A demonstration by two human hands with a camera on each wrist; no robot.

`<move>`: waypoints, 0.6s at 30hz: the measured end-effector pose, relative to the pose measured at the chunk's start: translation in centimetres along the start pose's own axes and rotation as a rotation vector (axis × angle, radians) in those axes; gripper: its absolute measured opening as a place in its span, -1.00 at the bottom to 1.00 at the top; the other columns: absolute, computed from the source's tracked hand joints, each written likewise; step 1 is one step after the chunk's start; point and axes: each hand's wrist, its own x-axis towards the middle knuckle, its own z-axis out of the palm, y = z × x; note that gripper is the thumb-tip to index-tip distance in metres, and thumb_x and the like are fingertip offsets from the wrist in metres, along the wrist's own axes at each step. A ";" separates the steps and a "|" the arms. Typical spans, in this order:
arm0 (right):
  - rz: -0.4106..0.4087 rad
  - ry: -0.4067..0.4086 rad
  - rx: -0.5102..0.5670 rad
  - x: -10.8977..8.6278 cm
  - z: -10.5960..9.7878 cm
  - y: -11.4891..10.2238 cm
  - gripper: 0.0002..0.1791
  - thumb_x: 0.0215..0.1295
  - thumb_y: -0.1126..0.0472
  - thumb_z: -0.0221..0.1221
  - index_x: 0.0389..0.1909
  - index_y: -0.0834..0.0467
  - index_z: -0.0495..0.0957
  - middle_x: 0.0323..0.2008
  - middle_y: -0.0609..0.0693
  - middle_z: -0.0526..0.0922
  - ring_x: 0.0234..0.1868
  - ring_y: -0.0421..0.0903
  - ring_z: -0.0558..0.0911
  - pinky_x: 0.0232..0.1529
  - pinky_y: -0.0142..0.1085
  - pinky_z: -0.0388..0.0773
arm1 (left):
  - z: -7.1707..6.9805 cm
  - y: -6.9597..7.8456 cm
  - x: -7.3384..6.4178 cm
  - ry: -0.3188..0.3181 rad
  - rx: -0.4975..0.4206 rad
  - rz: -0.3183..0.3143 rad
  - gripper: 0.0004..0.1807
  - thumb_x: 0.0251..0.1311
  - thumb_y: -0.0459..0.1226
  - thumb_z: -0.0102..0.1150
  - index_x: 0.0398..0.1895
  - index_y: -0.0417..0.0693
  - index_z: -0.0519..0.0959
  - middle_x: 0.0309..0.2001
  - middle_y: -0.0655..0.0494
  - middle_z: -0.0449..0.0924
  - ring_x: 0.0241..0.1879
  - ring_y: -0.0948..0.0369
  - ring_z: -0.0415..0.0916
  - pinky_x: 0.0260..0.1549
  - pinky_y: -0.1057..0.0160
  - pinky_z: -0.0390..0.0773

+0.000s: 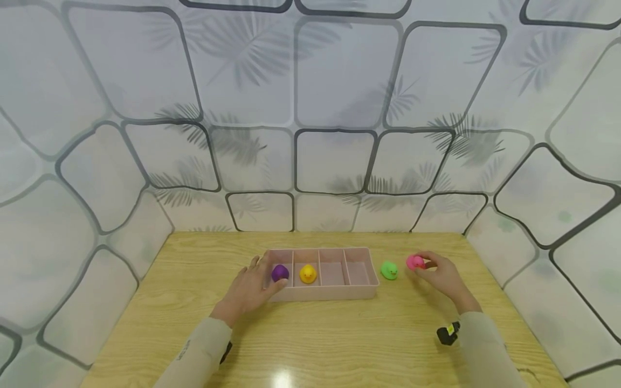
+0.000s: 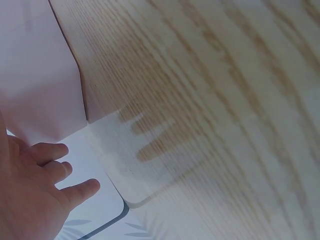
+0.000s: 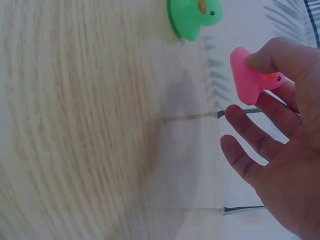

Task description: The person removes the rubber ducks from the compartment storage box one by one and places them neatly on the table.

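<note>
A bench point(image 1: 315, 334) is surfaced in pale yellow wood, marked by streaked grain and lit by one glossy patch at the front edge of the view. It is backed by a wall covering point(image 1: 335, 75) printed with rounded, stone-like outlines and grey fern fronds. On the bench is set a pale pink box point(image 1: 322, 293), long, rectangular and smooth-walled, which is divided by thin upright partitions into four compartments. The leftmost compartment is occupied by a rounded purple toy point(image 1: 280, 273), the next by a yellow duck point(image 1: 308, 274) with an orange beak. A green duck point(image 1: 389, 270), smooth and slightly shiny, is placed on the bench just beside the box's right end.

The hands are held well apart. The left hand point(image 1: 249, 288) is laid over the box's left end, its fingers spread and its thumb stretched to the front rim. By the right hand point(image 1: 443, 277) a pink duck point(image 1: 414, 262) is pinched between thumb and fingertips, to the right of the green one; the two lower fingers are left loosely extended, away from the toy.
</note>
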 end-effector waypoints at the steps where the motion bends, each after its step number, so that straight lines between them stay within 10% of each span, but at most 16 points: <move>1: 0.005 -0.005 -0.003 -0.1 0.0 0.1 -0.52 0.41 0.20 0.33 0.28 0.28 0.57 0.22 0.38 0.64 0.08 0.27 0.67 -0.22 -0.29 0.58 | 0.0 0.0 0.0 0.001 -0.001 0.000 0.14 0.43 0.39 -0.04 0.72 -0.23 -0.09 0.59 -0.31 0.23 0.60 -0.33 0.10 0.50 -0.41 0.19; 18: 0.038 -0.027 -0.004 -0.3 1.3 1.7 -0.50 0.37 0.21 0.36 0.27 0.33 0.60 0.17 0.39 0.68 0.05 0.27 0.72 -0.05 -0.17 0.64 | 0.1 0.0 -0.1 0.018 0.000 0.014 0.12 0.44 0.36 -0.03 0.71 -0.25 -0.08 0.53 -0.32 0.34 0.57 -0.35 0.18 0.48 -0.42 0.23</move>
